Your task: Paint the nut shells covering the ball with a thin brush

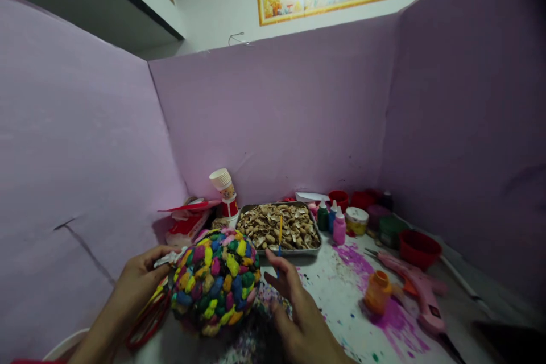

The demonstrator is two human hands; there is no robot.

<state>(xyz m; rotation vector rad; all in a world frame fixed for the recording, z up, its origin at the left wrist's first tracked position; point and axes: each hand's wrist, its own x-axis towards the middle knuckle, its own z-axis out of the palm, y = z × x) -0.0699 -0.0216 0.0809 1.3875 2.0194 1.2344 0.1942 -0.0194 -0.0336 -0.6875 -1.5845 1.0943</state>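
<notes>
With the painted ball (pixel 216 281) resting on the spattered table (pixel 336 290) before the tray of shells (pixel 298 252), our left hand (pixel 139 276) braced its side, likely against rolling, grip unclear to us, while our right hand (pixel 298 313) pinched a thin brush (pixel 280 233) upright beside it.

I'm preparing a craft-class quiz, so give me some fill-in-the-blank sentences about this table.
The glue gun is coloured ____.
The right hand holds a thin ____.
The left hand is beside the many-coloured ____.
The shells lie in a metal ____.
Missing words: pink; brush; ball; tray.
</notes>
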